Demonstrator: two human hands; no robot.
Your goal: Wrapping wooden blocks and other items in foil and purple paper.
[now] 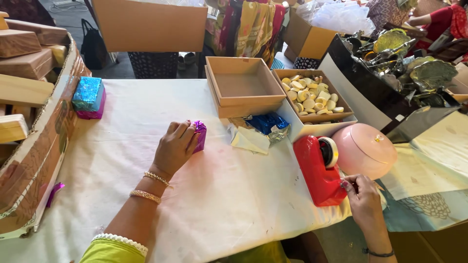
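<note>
Head view: we see the left hand [175,146] pressed over a small purple foil-wrapped box [199,136] on the white tablecloth [136,122], fingers curled around it, well left of the red tape dispenser [319,170]. The right hand [363,197] touches the dispenser's near end, fingertips pinched together there. A pink round lidded box [364,150] sits just right of the dispenser.

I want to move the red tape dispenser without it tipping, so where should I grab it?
Probably by the tall rear half of the tape dispenser, just under the tape roll, coming from above with fingers across its flat sides. The body is long and narrow, and the right hand already sits at its low cutter end.
</note>
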